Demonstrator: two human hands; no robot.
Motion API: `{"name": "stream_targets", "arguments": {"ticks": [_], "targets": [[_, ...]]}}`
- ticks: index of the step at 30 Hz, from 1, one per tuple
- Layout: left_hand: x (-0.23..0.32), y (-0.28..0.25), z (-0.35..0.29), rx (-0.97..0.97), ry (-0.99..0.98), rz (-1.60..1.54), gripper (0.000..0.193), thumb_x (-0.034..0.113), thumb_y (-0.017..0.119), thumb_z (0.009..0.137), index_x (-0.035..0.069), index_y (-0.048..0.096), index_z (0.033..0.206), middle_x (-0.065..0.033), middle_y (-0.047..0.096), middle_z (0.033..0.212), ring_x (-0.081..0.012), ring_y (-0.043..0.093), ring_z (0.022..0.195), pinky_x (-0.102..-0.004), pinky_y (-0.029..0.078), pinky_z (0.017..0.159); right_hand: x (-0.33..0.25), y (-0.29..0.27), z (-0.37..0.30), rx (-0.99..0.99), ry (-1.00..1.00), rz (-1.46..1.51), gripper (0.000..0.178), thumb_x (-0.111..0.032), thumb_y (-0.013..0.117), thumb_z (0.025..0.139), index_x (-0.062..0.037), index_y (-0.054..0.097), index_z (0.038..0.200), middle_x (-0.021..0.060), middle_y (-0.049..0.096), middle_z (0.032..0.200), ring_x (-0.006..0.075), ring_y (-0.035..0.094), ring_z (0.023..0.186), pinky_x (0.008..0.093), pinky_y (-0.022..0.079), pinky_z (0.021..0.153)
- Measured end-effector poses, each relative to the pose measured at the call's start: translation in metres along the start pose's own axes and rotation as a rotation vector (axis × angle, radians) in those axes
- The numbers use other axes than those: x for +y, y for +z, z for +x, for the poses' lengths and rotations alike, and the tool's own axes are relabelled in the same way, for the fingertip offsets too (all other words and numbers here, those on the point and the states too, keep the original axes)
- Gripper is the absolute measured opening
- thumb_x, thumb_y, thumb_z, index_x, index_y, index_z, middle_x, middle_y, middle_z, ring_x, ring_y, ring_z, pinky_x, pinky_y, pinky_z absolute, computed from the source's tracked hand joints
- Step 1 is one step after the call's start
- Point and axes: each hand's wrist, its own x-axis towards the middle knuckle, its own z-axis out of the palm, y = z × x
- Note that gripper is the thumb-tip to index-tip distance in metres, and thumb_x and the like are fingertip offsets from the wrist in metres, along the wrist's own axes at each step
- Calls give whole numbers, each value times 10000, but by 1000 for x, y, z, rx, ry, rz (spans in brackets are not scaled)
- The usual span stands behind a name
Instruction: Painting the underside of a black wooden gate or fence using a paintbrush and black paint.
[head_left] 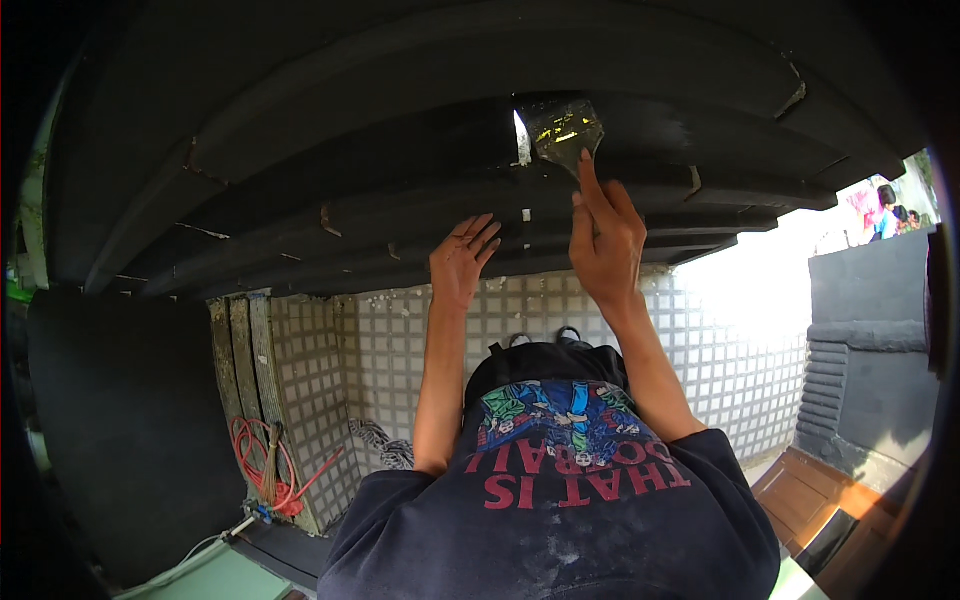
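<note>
And here's the scraper (568,136), up near the middle of the dark boards (400,110): a broad, flared blade, wide edge uppermost, dark and shiny with yellow flecks across its face. The right hand (612,245) has it by the narrow end, fingers wrapped round, index finger stretched up along the blade's base. Whether the edge touches the board, I can't tell. Just left of it, a bright white patch (522,138) stands out sharply!

Over to the left hand (465,262): nothing in its grip, palm showing, fingers loosely bent close to the boards; contact there is unclear.

Those boards run across in overlapping black rows, matt mostly, with pale chips and ragged marks along the edges. Down below, a checked tile floor (400,345), pale squares, dark shoes (568,335) on it. At left, wooden planks (240,350) and a coil of red cord (283,470); at right, a grey wall (865,285), brown wood panels (800,490) and blazing daylight, with people (887,205) far off.
</note>
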Motion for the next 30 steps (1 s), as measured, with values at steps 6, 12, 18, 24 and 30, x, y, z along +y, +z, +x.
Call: {"name": "stream_targets", "arguments": {"ticks": [6,12,18,24,30], "targets": [[0,-7,1,6,10,-8,481,129,471,859,-94,478,1286,-264,443,1415,-396,421,1334,-467,352,1120,29,0,-33,-121,105,-106,476,56,543,838,-62,613,1293,135,537,766,247,553,565,324,468,549],[-1,-6,2,3,-2,-13,448,124,470,864,-81,508,1261,-266,456,1405,-392,432,1327,-472,361,1115,7,-16,4,-46,3,-58,470,49,550,830,-93,641,1269,129,557,781,241,577,582,316,471,560],[-2,-15,5,-28,4,-29,460,122,480,857,-85,503,1268,-263,462,1401,-388,443,1320,-467,363,1114,35,-33,-7,-253,45,-199,515,58,550,803,-156,655,1259,127,569,805,275,579,586,361,480,561],[0,-9,3,10,4,0,460,118,474,861,-93,497,1270,-266,468,1392,-389,441,1320,-466,361,1118,7,-52,38,-240,-89,-156,544,57,562,784,-177,648,1268,134,574,813,295,597,602,393,494,581],[-1,-12,4,-7,3,-37,450,110,469,867,-94,496,1267,-269,470,1388,-398,437,1322,-476,361,1120,30,-46,14,-369,-88,-303,547,66,561,782,-186,656,1258,121,580,819,282,592,597,381,497,576]]}}
